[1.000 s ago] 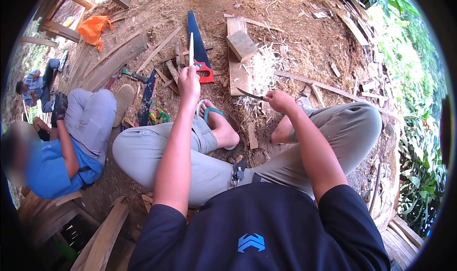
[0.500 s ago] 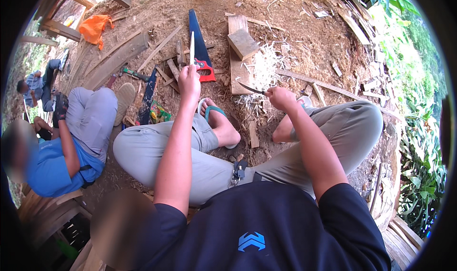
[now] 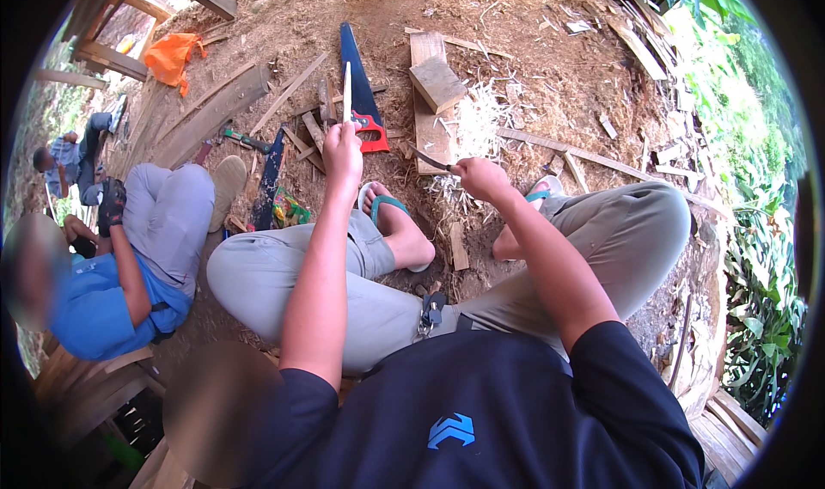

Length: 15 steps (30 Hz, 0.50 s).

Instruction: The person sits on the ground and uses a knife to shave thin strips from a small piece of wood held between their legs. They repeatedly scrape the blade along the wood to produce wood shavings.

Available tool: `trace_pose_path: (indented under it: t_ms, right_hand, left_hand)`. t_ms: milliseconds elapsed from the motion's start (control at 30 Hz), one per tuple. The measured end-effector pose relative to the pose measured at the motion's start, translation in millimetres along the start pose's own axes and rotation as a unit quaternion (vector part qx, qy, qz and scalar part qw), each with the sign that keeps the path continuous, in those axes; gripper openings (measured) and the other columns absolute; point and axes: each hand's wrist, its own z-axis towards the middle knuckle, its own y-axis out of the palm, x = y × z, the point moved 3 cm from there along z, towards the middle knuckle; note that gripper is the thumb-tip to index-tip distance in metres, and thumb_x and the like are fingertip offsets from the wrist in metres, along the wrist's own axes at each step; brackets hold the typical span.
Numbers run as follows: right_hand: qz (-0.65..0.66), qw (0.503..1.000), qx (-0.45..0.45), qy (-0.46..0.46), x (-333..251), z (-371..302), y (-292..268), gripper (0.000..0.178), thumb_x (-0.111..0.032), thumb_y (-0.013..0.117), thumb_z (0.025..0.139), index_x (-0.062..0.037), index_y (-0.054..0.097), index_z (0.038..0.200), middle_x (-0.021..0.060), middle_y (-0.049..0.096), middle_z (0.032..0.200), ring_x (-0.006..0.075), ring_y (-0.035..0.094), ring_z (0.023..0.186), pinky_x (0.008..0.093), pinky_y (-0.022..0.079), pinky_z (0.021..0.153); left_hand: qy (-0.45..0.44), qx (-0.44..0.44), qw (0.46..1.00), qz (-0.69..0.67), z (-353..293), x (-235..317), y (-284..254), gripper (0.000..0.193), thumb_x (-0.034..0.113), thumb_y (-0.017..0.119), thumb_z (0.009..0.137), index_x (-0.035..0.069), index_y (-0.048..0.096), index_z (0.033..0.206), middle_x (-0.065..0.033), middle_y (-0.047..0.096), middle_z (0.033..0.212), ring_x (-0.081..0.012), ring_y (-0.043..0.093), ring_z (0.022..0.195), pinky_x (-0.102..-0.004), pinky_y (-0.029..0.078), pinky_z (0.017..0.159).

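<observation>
My left hand [image 3: 342, 152] is closed around the lower end of a thin pale wooden stick [image 3: 347, 94], which points away from me. Closed too, my right hand [image 3: 482, 180] grips a knife [image 3: 432, 160] by its dark handle, the curved blade pointing left toward the stick but apart from it. Behind the stick a hand saw [image 3: 361, 81] with a red handle lies on the ground. Beyond the knife, a wooden block [image 3: 438, 85] rests on a flat board [image 3: 432, 137], with pale wood shavings [image 3: 481, 115] heaped alongside.
At left sits a person in a blue shirt [image 3: 103, 304], wearing a dark glove; another person [image 3: 64, 158] is farther back. A hammer [image 3: 247, 139], a second dark saw blade [image 3: 268, 180] and wood scraps lie between us. An orange bag [image 3: 172, 59] lies far left. Green plants [image 3: 756, 317] edge the right side.
My right hand has moved left with the knife, bringing the blade closer to the stick. My left hand stays almost in place, still holding the stick.
</observation>
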Motion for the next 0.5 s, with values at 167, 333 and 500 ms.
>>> trace_pose_path:
  t_ms: [167, 333, 500]
  right_hand:
    - [0.063, 0.988, 0.038, 0.134, 7, 4, -13, 0.037, -0.034, 0.051, 0.095, -0.0048, 0.068, 0.107, 0.0218, 0.067, 0.107, 0.0355, 0.065, 0.102, 0.0445, 0.050, 0.089]
    - [0.055, 0.970, 0.151, 0.183, 34, 2, -48, 0.038, -0.032, 0.049, 0.094, -0.0007, 0.069, 0.102, 0.0226, 0.068, 0.103, 0.0381, 0.066, 0.099, 0.0449, 0.052, 0.087]
    - [0.052, 0.992, 0.034, 0.111, 4, 8, -34, 0.038, -0.037, 0.050, 0.091, -0.0095, 0.070, 0.110, 0.0214, 0.068, 0.105, 0.0367, 0.065, 0.100, 0.0443, 0.049, 0.092]
  left_hand:
    - [-0.001, 0.000, 1.000, 0.000, -2, -4, -9, 0.026, 0.029, 0.044, 0.101, 0.006, 0.057, 0.100, 0.0064, 0.041, 0.065, -0.0022, 0.035, 0.048, -0.0210, 0.027, 0.040]
    - [0.001, 0.007, 1.000, -0.010, -3, 0, -7, 0.026, 0.028, 0.045, 0.101, 0.005, 0.059, 0.097, 0.0051, 0.043, 0.065, -0.0029, 0.036, 0.049, -0.0217, 0.028, 0.042]
    - [0.013, 0.005, 1.000, 0.008, -6, -3, 0, 0.028, 0.026, 0.048, 0.100, 0.002, 0.061, 0.093, 0.0027, 0.047, 0.065, -0.0047, 0.039, 0.051, -0.0238, 0.031, 0.044]
